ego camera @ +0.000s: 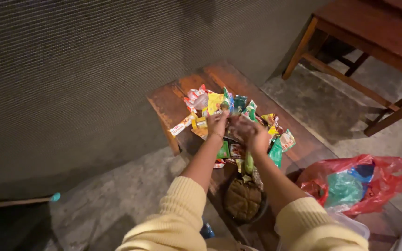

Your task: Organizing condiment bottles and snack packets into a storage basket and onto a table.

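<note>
A red plastic bag (382, 179) holding something green sits at the right. Both hands, left (217, 123) and right (252, 132), hover over colourful snack packets (219, 104) heaped on the wooden surface (170, 104); their grip state is blurred, cannot tell.

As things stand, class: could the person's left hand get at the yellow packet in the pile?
Probably yes. The left hand is already over the pile of packets on the bench, and the yellow packet lies just beyond its fingers, uncovered, with nothing between them.
</note>
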